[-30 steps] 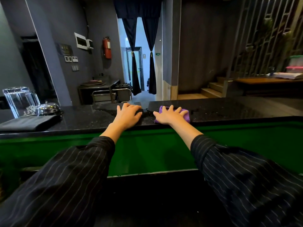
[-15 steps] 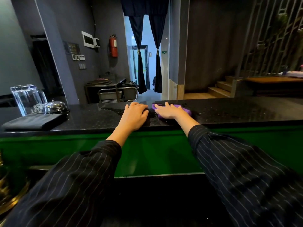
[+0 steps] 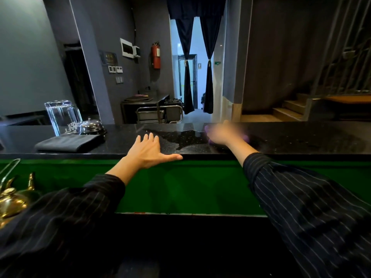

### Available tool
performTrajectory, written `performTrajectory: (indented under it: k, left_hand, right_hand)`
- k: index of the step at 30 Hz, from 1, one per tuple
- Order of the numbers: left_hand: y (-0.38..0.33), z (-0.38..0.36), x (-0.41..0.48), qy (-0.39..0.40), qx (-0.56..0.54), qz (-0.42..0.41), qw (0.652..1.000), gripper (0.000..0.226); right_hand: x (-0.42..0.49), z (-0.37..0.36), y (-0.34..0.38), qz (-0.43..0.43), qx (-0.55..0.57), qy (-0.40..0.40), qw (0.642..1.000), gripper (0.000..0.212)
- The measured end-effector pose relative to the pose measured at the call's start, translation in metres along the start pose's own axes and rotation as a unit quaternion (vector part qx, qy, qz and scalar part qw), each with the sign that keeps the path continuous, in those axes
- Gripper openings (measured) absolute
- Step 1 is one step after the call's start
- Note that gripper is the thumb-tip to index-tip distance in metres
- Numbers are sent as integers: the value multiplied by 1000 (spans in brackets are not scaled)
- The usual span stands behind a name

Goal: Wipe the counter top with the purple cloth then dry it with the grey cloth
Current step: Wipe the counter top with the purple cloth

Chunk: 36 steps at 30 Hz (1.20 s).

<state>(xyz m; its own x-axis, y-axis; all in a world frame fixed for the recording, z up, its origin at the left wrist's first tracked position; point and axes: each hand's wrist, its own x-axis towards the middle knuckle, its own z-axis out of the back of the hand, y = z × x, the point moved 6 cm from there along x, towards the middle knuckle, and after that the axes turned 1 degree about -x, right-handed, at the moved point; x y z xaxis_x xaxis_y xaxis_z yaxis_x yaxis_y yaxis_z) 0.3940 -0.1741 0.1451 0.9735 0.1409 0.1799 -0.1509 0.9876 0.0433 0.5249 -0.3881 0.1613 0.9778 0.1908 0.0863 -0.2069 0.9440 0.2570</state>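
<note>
— Black speckled stone forms the counter top [image 3: 301, 138], seen from the head camera, with a green panel [image 3: 190, 187] under its front edge. What is seen on it?

— At nine o'clock a folded grey cloth [image 3: 69, 142] is laid flat, with a clear glass jug [image 3: 62, 117] and a metal bell [image 3: 92, 126] just behind it. A wet patch [image 3: 180, 137] is spread at the centre.

— And the hands?

— The left hand [image 3: 149, 153] is pressed flat at the front edge, fingers spread wide, nothing held. The right hand [image 3: 222, 134], at one o'clock, is blurred; the purple cloth [image 3: 246, 138] is glimpsed beneath it on the stone. Whether it is gripped or only pressed cannot be told.
</note>
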Motion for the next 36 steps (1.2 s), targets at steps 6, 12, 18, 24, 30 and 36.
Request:
performTrajectory:
  k: [6, 12, 18, 24, 30, 36]
  left_hand:
    - [-3, 5, -6, -16, -2, 0, 1000, 118]
    - [-1, 7, -3, -5, -33, 8, 999, 124]
    - [0, 5, 0, 52, -60, 18, 997, 134]
    - [16, 7, 1, 118, -103, -41, 987, 140]
    - [21, 4, -2, 51, -74, -35, 995, 113]
    - [21, 6, -1, 42, -66, -30, 996, 110]
  right_hand:
    - [-6, 8, 9, 40, -55, -47, 997, 46]
    - [8, 0, 22, 5, -30, -25, 999, 56]
    - [24, -24, 55, 46, -50, 83, 994, 65]
    - [16, -23, 56, 138, -18, 118, 983, 55]
    - [24, -11, 49, 59, -38, -12, 997, 42]
    - [36, -15, 92, 37, 287, -25, 957, 35]
